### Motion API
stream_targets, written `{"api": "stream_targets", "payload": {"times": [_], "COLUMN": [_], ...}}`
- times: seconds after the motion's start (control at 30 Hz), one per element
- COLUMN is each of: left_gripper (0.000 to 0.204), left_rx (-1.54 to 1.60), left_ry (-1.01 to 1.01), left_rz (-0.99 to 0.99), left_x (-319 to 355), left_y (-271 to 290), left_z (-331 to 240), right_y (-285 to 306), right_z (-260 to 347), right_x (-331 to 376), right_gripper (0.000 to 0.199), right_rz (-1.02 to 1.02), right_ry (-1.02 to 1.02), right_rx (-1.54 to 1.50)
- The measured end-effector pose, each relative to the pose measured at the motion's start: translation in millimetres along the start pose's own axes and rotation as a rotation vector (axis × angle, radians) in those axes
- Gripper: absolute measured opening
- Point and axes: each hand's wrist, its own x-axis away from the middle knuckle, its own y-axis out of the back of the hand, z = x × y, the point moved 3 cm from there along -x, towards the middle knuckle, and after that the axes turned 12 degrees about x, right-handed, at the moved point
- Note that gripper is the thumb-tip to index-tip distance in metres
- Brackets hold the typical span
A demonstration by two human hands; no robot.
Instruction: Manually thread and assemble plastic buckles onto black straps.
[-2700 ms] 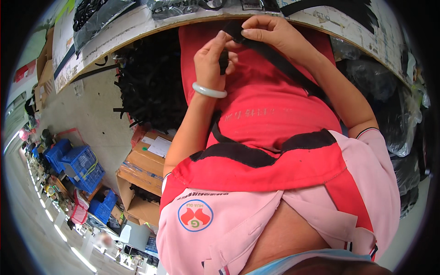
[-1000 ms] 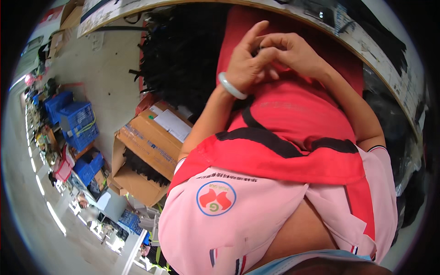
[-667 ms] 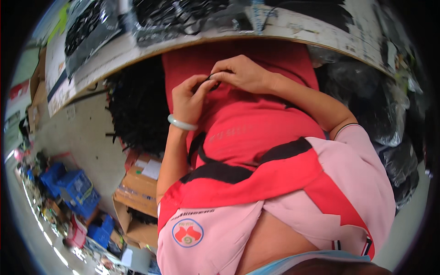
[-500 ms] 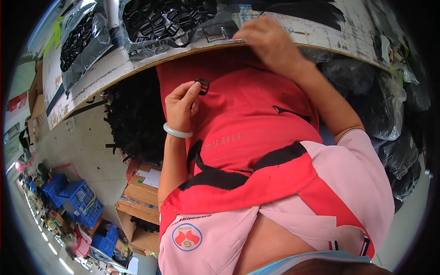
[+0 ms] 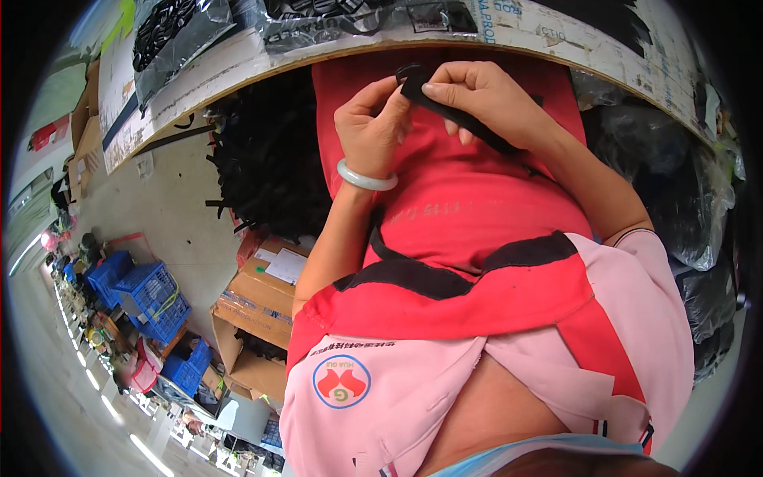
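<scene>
My left hand (image 5: pixel 367 131) is up in front of the red apron, pinching a small black plastic buckle (image 5: pixel 407 71) between thumb and fingertips. A flat black strap (image 5: pixel 482 132) is gripped in my right hand (image 5: pixel 490 94), thumb on top. One end of the strap meets the buckle; whether it passes through the slot I cannot tell. The strap's other end trails down toward my right wrist over the apron (image 5: pixel 445 183).
Above my hands runs the edge of a worn white table (image 5: pixel 524 36). On it lie clear bags of black buckles (image 5: pixel 163 36) and dark strap pieces (image 5: pixel 612 20). Below hang many black straps (image 5: pixel 266 167). A cardboard box (image 5: pixel 258 298), blue crates (image 5: pixel 151 298) and plastic-wrapped bundles (image 5: pixel 652 159) stand around.
My right hand has come down from the table edge and now holds a black strap. My left hand has moved right and up with the buckle, so both hands meet.
</scene>
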Motion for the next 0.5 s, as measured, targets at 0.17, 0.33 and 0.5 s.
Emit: {"api": "stream_targets", "payload": {"times": [0.17,0.33,0.5], "left_gripper": [0.015,0.012,0.014], "left_rx": [-0.099,-0.504,-0.598], "left_ry": [-0.068,-0.552,-0.597], "left_rz": [-0.059,0.021,0.063], "left_x": [2.6,0.0,2.6], "left_y": [4.6,7.6,4.9], "left_z": [0.6,-2.8,-6.5], "right_y": [-2.2,-12.8,-12.2], "right_z": [-16.6,-12.6,-12.0], "right_x": [-8.4,-10.0,-15.0], "right_gripper": [0.025,0.022,0.023], "right_rz": [0.052,0.024,0.014], "right_ry": [-0.007,-0.01,0.069], "right_rx": [-0.266,-0.458,-0.446]}}
